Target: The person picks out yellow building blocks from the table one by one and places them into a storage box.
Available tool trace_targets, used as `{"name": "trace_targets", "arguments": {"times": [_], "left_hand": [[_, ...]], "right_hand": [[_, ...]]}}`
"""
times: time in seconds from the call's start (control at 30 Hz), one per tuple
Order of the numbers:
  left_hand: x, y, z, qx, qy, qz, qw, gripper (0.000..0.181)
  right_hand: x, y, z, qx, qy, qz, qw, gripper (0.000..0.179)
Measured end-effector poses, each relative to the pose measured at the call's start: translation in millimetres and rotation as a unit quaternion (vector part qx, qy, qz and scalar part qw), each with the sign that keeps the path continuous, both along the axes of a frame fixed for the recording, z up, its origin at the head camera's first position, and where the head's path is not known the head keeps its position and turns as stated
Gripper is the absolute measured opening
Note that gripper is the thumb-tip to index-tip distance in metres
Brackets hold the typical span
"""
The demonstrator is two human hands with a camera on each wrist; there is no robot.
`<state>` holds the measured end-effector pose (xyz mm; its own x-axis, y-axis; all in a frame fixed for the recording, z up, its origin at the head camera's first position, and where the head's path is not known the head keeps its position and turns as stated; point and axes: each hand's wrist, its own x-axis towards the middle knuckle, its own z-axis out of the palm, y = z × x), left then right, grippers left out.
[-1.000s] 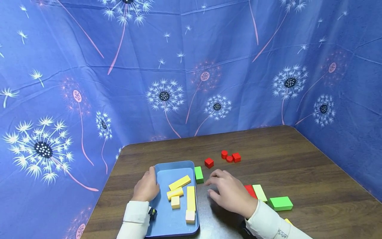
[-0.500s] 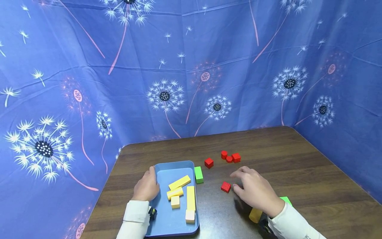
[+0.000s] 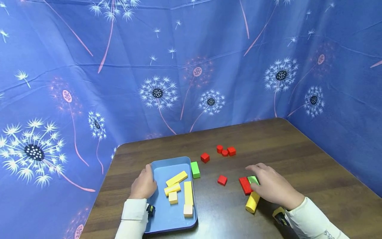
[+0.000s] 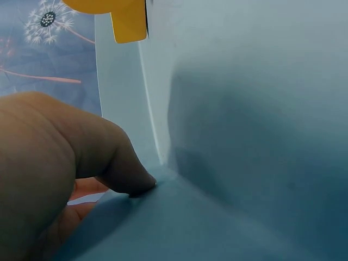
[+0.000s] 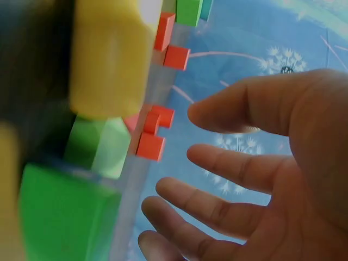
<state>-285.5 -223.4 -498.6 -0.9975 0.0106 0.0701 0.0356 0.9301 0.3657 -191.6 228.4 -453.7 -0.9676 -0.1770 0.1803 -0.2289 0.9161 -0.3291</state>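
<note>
My left hand (image 3: 144, 183) grips the left rim of a blue tray (image 3: 171, 224); the left wrist view shows the thumb (image 4: 122, 157) bent over the tray wall. Several yellow blocks lie inside, among them a long bar (image 3: 188, 193) and a cube (image 3: 173, 198). My right hand (image 3: 273, 184) hovers over the table's right side, fingers apart and holding nothing in the right wrist view. Beside and partly under it are a red block (image 3: 245, 186), a light green block (image 3: 253, 179) and a yellow cylinder (image 3: 253, 202). A larger green block (image 5: 65, 212) shows in the right wrist view.
A green block (image 3: 195, 169) stands against the tray's right side. One small red block (image 3: 222, 180) lies between tray and right hand. Farther back are a red cube (image 3: 205, 157) and a cluster of small red pieces (image 3: 225, 152). A blue patterned cloth (image 3: 179, 66) hangs behind the table.
My right hand has moved right, away from the tray, uncovering the small red block, then over the right-hand blocks. The left hand stays on the tray rim. The head view has shifted slightly.
</note>
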Motion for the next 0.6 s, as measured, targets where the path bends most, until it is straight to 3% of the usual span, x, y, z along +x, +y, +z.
{"name": "trace_targets", "arguments": {"times": [0.27,0.6], "left_hand": [[0.8,-0.6,0.9,-0.001,-0.006,-0.004,1.0000,0.069],[0.2,-0.1,1.6,-0.006,-0.003,-0.006,1.0000,0.068]], "right_hand": [[10.5,17.0,-2.4,-0.008,-0.020,0.000,0.9998,0.054],[27.2,20.0,-9.1,0.000,0.024,0.045,0.9987,0.044]]}}
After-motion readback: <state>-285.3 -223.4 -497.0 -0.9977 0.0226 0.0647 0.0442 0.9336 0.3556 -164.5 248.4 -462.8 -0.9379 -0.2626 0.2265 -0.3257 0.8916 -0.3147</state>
